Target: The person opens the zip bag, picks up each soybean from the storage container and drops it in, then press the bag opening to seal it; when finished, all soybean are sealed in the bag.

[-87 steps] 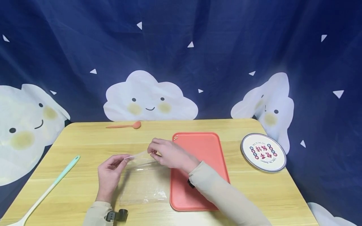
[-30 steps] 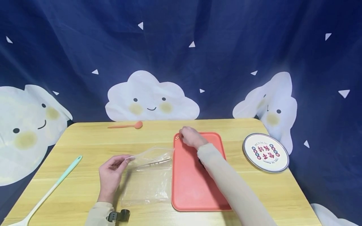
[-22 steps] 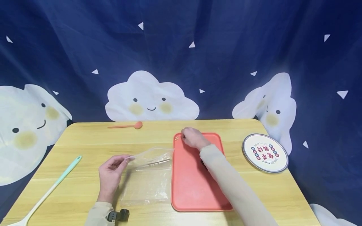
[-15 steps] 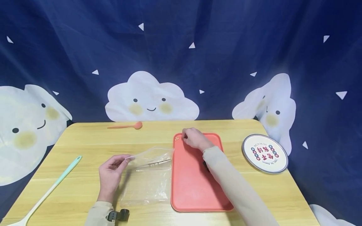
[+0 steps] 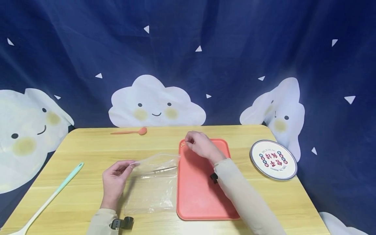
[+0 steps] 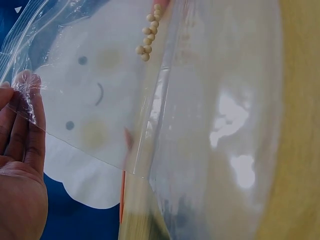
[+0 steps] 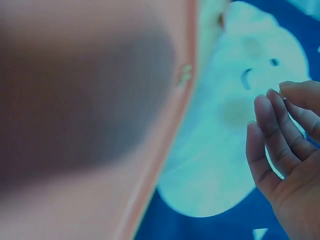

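Note:
My left hand (image 5: pixel 114 184) pinches the upper left corner of a clear zip bag (image 5: pixel 154 192), whose mouth stands partly raised; the left wrist view shows the plastic between thumb and fingers (image 6: pixel 32 130). My right hand (image 5: pixel 201 145) hovers over the far left corner of a red tray (image 5: pixel 202 195). Its thumb and fingertips (image 7: pixel 272 95) meet on a tiny pale speck, seemingly a soybean, mostly hidden. Several pale round soybeans (image 5: pixel 182 144) lie in that tray corner, beside the right fingertips; the left wrist view shows these soybeans (image 6: pixel 147 37) through the plastic.
A red spoon (image 5: pixel 142 131) lies at the table's back edge. A long-handled utensil with a green grip (image 5: pixel 70 176) lies at the left. A round white plate with red lettering (image 5: pixel 274 171) sits at the right. A dark blue curtain hangs behind.
My right hand has let go of the bag's right edge and moved over to the tray corner with the soybeans; just now it has lifted slightly. My left hand keeps its grip on the bag.

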A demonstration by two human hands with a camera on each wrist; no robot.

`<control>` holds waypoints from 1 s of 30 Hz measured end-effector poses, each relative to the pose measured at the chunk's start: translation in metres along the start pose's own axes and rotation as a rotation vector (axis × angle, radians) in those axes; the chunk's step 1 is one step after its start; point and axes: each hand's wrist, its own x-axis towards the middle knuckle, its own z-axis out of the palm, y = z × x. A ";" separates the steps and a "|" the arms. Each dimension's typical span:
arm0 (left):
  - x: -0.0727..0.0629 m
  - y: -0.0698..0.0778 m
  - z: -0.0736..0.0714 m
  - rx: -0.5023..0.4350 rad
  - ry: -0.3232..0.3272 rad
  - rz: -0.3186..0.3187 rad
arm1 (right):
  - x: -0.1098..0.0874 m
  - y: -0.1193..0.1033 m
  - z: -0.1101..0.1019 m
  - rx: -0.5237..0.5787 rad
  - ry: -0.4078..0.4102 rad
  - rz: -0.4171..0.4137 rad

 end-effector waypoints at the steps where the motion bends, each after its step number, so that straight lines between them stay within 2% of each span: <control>1: 0.000 0.000 0.000 0.002 -0.003 0.004 | -0.003 -0.005 -0.002 0.021 0.014 -0.013; 6: -0.001 -0.001 -0.001 0.003 -0.005 0.006 | -0.016 -0.030 -0.006 0.097 0.052 -0.131; 11: -0.002 -0.001 -0.001 -0.024 -0.006 0.003 | -0.024 -0.055 -0.001 0.116 0.027 -0.258; 15: -0.002 0.000 -0.001 -0.017 0.002 0.010 | -0.024 -0.069 0.005 0.112 -0.001 -0.307; 21: -0.001 0.001 -0.001 -0.008 0.002 0.018 | -0.021 -0.080 0.017 -0.014 -0.025 -0.381; 26: -0.001 0.001 0.000 0.005 0.015 -0.002 | -0.018 -0.084 0.025 -0.143 -0.005 -0.452; 30: -0.002 0.002 0.000 0.005 0.016 -0.007 | -0.017 -0.085 0.030 -0.198 0.000 -0.495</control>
